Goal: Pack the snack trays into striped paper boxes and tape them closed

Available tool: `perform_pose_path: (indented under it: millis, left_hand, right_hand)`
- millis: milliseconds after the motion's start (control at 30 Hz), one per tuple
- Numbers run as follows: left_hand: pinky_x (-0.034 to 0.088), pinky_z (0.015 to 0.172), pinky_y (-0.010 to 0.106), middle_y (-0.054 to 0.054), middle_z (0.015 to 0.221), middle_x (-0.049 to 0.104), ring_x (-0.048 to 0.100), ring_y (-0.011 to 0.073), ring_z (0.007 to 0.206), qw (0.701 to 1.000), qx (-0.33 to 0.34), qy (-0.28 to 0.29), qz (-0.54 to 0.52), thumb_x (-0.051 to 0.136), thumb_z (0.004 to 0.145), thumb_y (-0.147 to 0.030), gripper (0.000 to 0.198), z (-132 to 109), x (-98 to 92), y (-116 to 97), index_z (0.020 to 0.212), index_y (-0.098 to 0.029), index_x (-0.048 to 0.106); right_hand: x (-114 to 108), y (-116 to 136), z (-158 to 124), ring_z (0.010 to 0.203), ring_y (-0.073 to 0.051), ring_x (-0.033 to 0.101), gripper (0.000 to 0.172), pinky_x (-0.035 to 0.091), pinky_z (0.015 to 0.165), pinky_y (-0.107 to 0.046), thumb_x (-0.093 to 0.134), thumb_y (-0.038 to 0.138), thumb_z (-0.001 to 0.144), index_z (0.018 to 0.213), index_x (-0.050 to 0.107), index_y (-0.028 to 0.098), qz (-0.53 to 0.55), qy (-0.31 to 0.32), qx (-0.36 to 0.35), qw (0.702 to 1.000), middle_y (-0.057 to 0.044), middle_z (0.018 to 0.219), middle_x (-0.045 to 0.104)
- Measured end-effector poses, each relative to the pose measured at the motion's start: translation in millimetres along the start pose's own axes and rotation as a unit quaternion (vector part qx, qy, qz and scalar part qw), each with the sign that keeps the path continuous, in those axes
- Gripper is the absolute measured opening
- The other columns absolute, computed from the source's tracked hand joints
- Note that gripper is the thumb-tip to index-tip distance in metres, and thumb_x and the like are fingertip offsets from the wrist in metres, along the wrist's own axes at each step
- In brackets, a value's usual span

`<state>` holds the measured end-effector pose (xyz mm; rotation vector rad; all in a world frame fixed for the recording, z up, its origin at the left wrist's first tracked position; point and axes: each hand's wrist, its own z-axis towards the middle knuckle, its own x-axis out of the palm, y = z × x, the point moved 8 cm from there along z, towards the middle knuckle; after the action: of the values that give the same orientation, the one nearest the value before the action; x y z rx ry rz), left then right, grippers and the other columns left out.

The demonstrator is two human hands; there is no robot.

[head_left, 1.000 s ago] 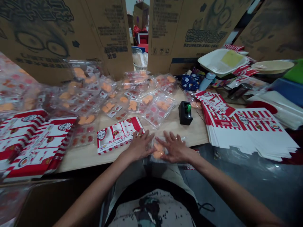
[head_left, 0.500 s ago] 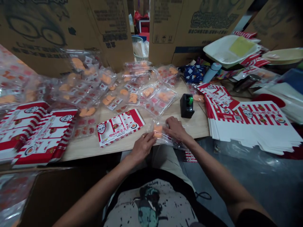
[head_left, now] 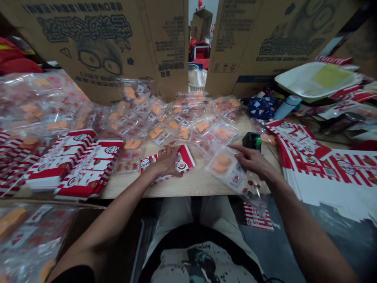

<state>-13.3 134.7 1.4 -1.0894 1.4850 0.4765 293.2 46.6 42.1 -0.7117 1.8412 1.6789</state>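
Observation:
My left hand (head_left: 167,161) lies across a flat red-and-white printed box (head_left: 185,160) on the table, thumb on its near side and fingers at its far edge. To the right, my right hand (head_left: 251,160) holds a clear plastic packet (head_left: 220,165) by its far right side. Orange pieces show in one end of the packet, small reddish pieces in the other, which hangs over the table's front edge. My right fingertips are partly hidden behind the film. A black tape dispenser (head_left: 251,141) stands just beyond that hand.
Stacked red-and-white boxes (head_left: 90,167) sit at left, with piles of filled packets (head_left: 129,114) behind. Flat printed card sheets (head_left: 318,173) lie at right. Beyond are a blue bottle (head_left: 288,107) and a white basket (head_left: 294,84). Tall cardboard (head_left: 118,51) walls the back.
My left hand has left the packet and moved left onto the printed box. My right hand has lifted and shifted the packet rightward. The view has turned left.

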Motion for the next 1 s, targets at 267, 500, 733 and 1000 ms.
perform_pose_path:
  millis: [267,500,733,1000]
  left_hand:
    - [0.027,0.120,0.061,0.019,0.161,0.021,0.027,0.0425,0.149,0.927,0.197,-0.207,-0.242,0.089,0.061,-0.043,0.133,-64.9,-43.9,-3.8,0.158,-0.029,0.000]
    - [0.019,0.120,0.069,0.021,0.164,0.010,0.015,0.0457,0.153,0.915,0.209,-0.225,-0.260,0.091,0.057,-0.062,0.153,-80.9,-48.0,2.3,0.157,-0.033,-0.021]
    - [0.021,0.117,0.071,0.024,0.165,0.009,0.017,0.0497,0.151,0.954,0.200,-0.159,-0.159,0.090,0.057,-0.061,0.154,-69.2,-32.2,-12.6,0.158,-0.029,-0.022]
    - [0.019,0.120,0.067,0.024,0.165,0.011,0.017,0.0485,0.152,0.965,0.215,-0.124,-0.086,0.089,0.058,-0.059,0.151,-60.1,-24.1,-37.8,0.159,-0.025,-0.018]
  right_hand:
    - [-39.6,98.3,-19.3,0.049,-0.014,0.046,0.050,0.035,0.052,-0.026,0.053,0.027,0.087,0.135,0.068,0.025,-0.106,-0.242,-0.059,0.963,-0.001,0.064,0.066]
    - [-41.3,151.0,-28.6,0.058,-0.015,0.056,0.048,0.041,0.058,-0.027,0.054,0.021,0.088,0.133,0.069,0.025,-0.101,-0.280,-0.131,0.946,-0.004,0.083,0.075]
    - [-31.9,110.2,-6.5,0.059,-0.016,0.057,0.047,0.045,0.062,-0.029,0.054,0.023,0.088,0.131,0.071,0.026,-0.050,-0.170,-0.079,0.981,-0.005,0.089,0.076]
    - [15.2,100.9,-5.5,0.054,-0.012,0.050,0.048,0.039,0.055,-0.024,0.052,0.021,0.087,0.131,0.071,0.024,0.005,0.044,-0.106,0.993,-0.002,0.079,0.072]
